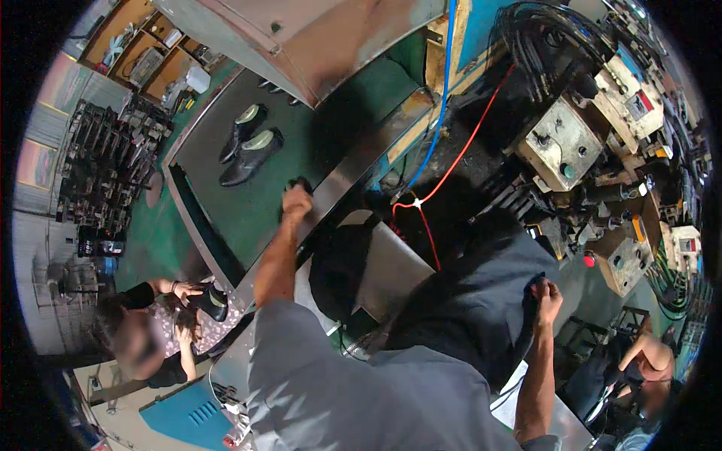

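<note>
My left hand (298,200) reaches over the near edge of the green conveyor belt (233,214). Its fingers are closed around a small black thing that I cannot make out. Beyond it, a pair of black shoes with pale linings lies on the belt, one shoe (256,159) closer to me and the other shoe (237,137) just behind. By the knee of my black trousers (474,278), my right hand (547,299) has its fingers curled in. Whatever those fingers hold, if anything, is too dark to name.
A large metal housing (301,45) covers the belt's far part. Blue hose (444,105) and orange hose (481,124) hang at its right. Control boxes (560,146) stand further right. A co-worker (162,331) handles a shoe at left; another person (650,361) sits lower right.
</note>
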`<state>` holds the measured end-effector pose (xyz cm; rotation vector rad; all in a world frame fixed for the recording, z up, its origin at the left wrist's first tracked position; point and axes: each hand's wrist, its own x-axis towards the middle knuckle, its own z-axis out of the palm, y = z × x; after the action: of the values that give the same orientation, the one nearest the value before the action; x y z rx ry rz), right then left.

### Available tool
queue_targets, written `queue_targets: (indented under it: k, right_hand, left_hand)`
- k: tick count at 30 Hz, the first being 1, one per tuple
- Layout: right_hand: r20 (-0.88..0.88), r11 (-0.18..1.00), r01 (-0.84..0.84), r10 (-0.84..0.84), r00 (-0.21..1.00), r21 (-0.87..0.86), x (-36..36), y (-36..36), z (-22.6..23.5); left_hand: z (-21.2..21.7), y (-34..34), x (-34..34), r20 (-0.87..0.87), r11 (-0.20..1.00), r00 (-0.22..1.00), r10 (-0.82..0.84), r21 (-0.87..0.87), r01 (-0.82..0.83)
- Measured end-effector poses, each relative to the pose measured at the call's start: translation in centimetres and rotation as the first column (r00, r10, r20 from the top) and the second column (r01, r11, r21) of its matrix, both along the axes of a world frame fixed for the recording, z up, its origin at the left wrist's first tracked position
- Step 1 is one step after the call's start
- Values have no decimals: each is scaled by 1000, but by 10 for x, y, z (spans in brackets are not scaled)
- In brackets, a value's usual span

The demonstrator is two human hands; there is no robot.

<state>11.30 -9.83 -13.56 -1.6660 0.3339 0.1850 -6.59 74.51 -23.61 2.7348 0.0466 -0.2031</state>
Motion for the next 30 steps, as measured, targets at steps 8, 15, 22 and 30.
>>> queue_targets:
  k: [8, 15, 22, 30]
  right_hand:
    - [247, 917, -379, 399, 883, -127, -6, 122, 193]
    - [865, 603, -794, 438, 245, -80, -49, 198, 373]
    - [992, 629, -777, 72, 108, 39, -52, 191, 389]
    - [758, 661, -717, 580, 300, -222, -46, 141, 404]
  left_hand:
    - [40, -216, 119, 609, 939, 756, 240, 52, -340]
    - [62, -665, 192, 207, 778, 895, -394, -444, 445]
    - [58, -715, 157, 182, 704, 763, -621, -299, 644]
    - [60, -718, 168, 264, 661, 761, -593, -381, 647]
